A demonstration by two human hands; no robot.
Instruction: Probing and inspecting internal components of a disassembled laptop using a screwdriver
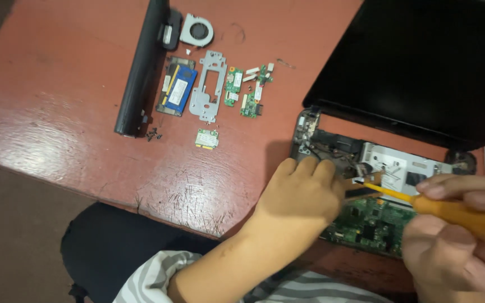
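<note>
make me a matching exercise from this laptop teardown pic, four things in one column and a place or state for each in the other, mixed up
Things
1. fan
2. battery
3. screwdriver
4. small square card

Places or states
A. gripped in the right hand
B. long black bar at the left end of the row of parts
C. alone on the table, below the row
D. round, at the top of the row

Pairs: 1-D, 2-B, 3-A, 4-C

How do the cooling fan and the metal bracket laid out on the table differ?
The cooling fan is round-bladed in a grey housing; the metal bracket is a flat, elongated plate with cut-outs. The fan lies at the row's top, the bracket below it. Both rest loose on the red table, away from both hands.
</note>
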